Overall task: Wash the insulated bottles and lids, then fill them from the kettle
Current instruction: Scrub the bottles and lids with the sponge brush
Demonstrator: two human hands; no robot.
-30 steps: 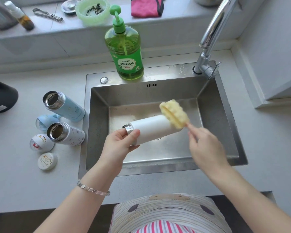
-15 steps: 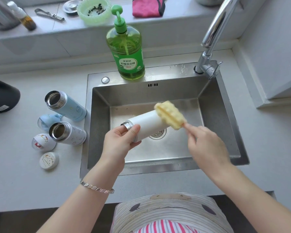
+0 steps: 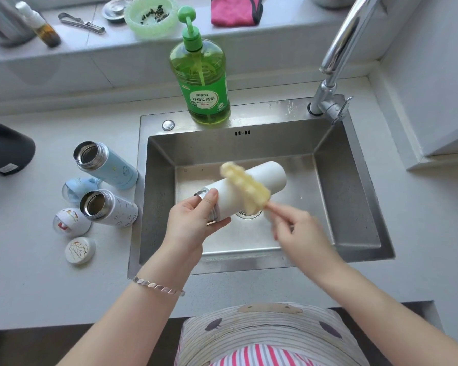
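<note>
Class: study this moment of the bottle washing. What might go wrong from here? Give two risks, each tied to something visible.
1. The left hand grips the white bottle only near its mouth, above the sink; scrubbing with the sponge brush might knock it loose.
2. The blue bottle and patterned bottle sit open beside the sink, so suds may splash inside.

Pink cloth and green bowl on ledge

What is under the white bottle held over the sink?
The bare sink floor and an edge of the drain. The bottle and the brush cover the rest of the drain.
</note>
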